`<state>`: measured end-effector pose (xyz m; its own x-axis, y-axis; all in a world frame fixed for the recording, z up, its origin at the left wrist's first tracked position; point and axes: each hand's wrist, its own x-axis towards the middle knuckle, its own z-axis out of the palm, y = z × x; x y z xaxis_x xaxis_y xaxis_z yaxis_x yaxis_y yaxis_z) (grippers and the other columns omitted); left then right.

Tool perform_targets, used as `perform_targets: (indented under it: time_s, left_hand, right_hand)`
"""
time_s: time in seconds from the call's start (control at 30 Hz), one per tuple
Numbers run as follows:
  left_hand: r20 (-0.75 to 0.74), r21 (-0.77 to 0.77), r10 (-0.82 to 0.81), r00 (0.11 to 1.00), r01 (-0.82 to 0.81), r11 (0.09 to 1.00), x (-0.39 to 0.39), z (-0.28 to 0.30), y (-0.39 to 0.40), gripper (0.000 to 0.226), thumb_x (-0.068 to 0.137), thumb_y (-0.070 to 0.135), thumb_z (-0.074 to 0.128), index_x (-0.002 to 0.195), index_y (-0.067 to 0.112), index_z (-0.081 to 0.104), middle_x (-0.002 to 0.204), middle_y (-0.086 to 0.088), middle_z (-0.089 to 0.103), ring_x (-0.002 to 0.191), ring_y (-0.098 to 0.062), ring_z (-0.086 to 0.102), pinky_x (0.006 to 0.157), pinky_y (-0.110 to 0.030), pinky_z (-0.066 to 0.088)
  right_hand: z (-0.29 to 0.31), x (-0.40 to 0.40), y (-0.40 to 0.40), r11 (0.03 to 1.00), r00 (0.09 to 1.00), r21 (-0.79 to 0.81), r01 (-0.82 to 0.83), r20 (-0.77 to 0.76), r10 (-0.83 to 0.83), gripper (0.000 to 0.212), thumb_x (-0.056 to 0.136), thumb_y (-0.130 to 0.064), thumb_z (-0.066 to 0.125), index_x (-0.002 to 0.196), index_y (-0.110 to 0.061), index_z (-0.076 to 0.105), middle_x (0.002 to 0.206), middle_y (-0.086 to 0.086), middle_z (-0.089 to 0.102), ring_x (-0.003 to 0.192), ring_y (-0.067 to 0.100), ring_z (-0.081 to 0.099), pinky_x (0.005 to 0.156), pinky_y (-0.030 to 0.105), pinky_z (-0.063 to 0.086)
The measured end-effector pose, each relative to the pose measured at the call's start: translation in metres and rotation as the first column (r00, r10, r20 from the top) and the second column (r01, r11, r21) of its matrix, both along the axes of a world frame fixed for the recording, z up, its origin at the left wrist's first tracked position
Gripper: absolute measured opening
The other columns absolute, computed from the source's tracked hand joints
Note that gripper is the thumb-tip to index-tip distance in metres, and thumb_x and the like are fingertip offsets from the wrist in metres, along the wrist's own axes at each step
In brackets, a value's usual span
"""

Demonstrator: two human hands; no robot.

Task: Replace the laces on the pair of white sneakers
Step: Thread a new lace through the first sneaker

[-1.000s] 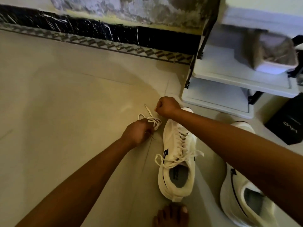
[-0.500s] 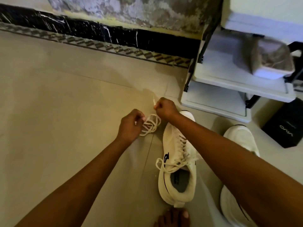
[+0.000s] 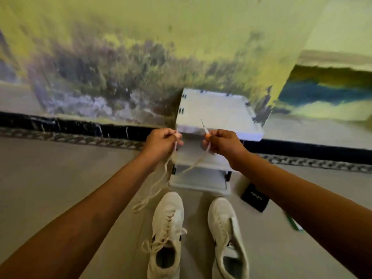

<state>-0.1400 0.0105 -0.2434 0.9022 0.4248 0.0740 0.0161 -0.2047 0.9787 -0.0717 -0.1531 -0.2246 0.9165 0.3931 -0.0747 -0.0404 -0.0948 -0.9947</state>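
Loose lace between left hand and right hand, above 2 sneakers.

I hold a loose lace up in front of the white shelf rack, my left hand pinching one end and my right hand pinching the other. The lace sags between them in a loop. Below the rack, on the floor, stand two white sneakers: the left sneaker laced, the right sneaker beside it. A black box lies right of the rack's foot.
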Motion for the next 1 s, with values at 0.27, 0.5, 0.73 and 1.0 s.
perform_targets:
  time_s: [0.27,0.5,0.73,1.0]
  left_hand:
    - [0.167,0.080,-0.044,0.985,0.031,0.996,0.015,0.149,-0.073,0.010,0.090,0.013,0.061,0.082,0.009,0.064,0.078,-0.002,0.061,0.062,-0.011,0.051,0.054,-0.019,0.040]
    - [0.324,0.003,0.002,0.946,-0.003,1.000,0.028,0.194,-0.117,0.007,0.088,0.010,0.062,0.084,0.010,0.067,0.075,-0.008,0.066,0.060,-0.012,0.056,0.048,-0.010,0.039]
    - [0.254,-0.199,-0.016,0.967,0.069,0.978,0.040,0.168,-0.128,0.011,0.087,0.008,0.065,0.097,0.002,0.065,0.087,-0.011,0.063,0.059,-0.012,0.051,0.053,-0.020,0.043]
    - [0.226,-0.193,-0.070,0.972,0.115,0.975,0.050,0.158,-0.134,0.005,0.087,0.006,0.065,0.092,0.006,0.063,0.078,-0.005,0.061,0.059,-0.013,0.053,0.055,-0.018,0.047]
  right_hand:
    - [0.125,-0.014,-0.072,0.985,0.976,0.165,0.054,0.201,-0.087,0.018,0.093,-0.001,0.053,0.078,-0.008,0.058,0.068,0.011,0.057,0.049,0.011,0.055,0.054,0.018,0.051]
    - [0.169,-0.014,-0.098,0.968,0.868,0.160,0.193,0.432,-0.245,0.018,0.090,-0.013,0.061,0.072,-0.016,0.061,0.066,-0.001,0.062,0.052,0.007,0.052,0.049,0.020,0.040]
    - [0.138,-0.012,-0.111,0.955,0.941,0.201,0.217,0.216,-0.260,0.009,0.091,-0.010,0.058,0.084,-0.013,0.063,0.071,0.000,0.060,0.060,0.010,0.050,0.056,0.020,0.039]
    - [0.127,0.000,-0.096,0.940,0.955,0.262,0.220,0.140,-0.262,0.017,0.093,-0.014,0.058,0.076,-0.012,0.058,0.072,0.003,0.059,0.058,0.012,0.052,0.056,0.019,0.045]
